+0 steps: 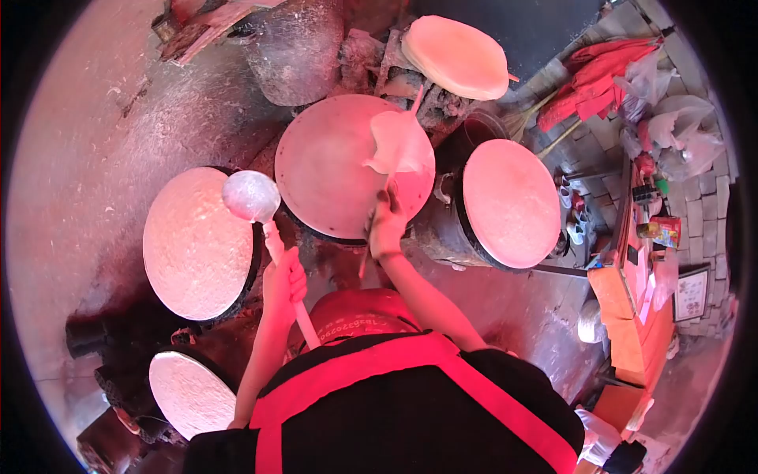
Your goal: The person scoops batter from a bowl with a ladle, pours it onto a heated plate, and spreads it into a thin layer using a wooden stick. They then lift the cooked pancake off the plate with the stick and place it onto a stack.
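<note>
My left hand [286, 283] is wrapped round the handle of a ladle [251, 197]. Its metal bowl overlaps the right edge of the left round griddle [197, 245], which carries a pale sheet of batter. My right hand [387, 227] grips a thin stick [418, 99] at the near edge of the middle griddle [316, 170]. Over that griddle a thin pale pancake [392, 141] lies folded along the stick; part of the stick is hidden by it.
A stack of flat pancakes [456, 57] stands at the back. More covered griddles lie to the right [512, 204] and lower left [188, 395]. A red tub [359, 310] sits before my body. A cluttered table [620, 340] and a broom [517, 120] are at the right.
</note>
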The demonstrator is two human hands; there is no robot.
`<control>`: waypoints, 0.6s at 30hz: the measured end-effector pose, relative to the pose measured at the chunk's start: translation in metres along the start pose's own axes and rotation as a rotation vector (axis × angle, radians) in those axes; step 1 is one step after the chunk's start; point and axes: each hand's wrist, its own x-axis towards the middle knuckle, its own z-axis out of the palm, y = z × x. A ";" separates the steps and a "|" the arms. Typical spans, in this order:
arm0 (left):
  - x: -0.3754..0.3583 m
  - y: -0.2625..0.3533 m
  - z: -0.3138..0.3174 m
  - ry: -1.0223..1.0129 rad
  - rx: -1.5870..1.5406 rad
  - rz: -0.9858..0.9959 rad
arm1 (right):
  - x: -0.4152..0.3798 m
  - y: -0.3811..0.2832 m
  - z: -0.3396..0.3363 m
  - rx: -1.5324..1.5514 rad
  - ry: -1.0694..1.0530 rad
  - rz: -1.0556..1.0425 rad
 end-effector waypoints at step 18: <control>-0.003 -0.014 -0.033 0.024 0.025 0.171 | -0.009 -0.031 -0.052 -0.253 -0.114 0.072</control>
